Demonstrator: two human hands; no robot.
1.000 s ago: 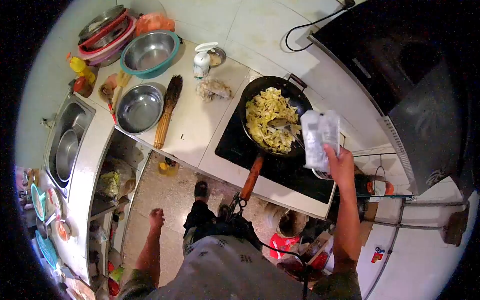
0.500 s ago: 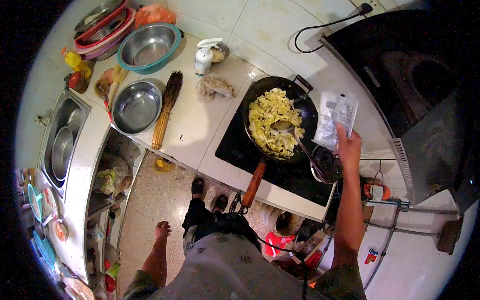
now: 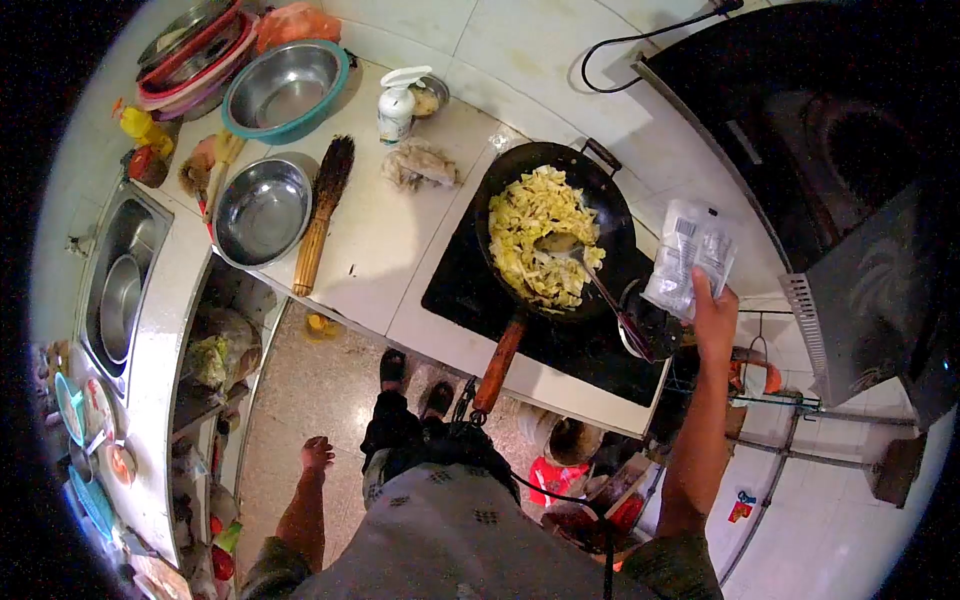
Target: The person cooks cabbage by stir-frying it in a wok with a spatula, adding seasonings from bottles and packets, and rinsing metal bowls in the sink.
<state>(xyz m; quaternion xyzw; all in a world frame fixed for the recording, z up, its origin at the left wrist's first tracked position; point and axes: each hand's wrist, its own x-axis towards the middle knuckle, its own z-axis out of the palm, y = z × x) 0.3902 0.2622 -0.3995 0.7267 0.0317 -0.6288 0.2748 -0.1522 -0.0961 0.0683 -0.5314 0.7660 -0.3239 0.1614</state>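
Clear, printed packet [image 3: 688, 250] up in the air, beyond the wok's right side, over the wall-side edge of the counter's right end. Right hand [image 3: 714, 308] grips its near end, thumb and fingers closed on it; forearm reaching forward, nearly straight. Wok [image 3: 627, 225] on the black cooktop [image 3: 448, 285], wooden handle [image 3: 498, 368] jutting past the counter's front edge — chopped, pale yellow food [image 3: 530, 220] inside. Ladle [image 3: 612, 298] bowl in the food, handle leaning over the right rim. Left hand [image 3: 318, 454] low over the floor, well apart from the counter [image 3: 385, 245]; arm forward, fingers loosely bent. Left of the cooktop: crumpled plastic bag [image 3: 420, 164], brush [image 3: 322, 215], steel bowl [image 3: 262, 211].
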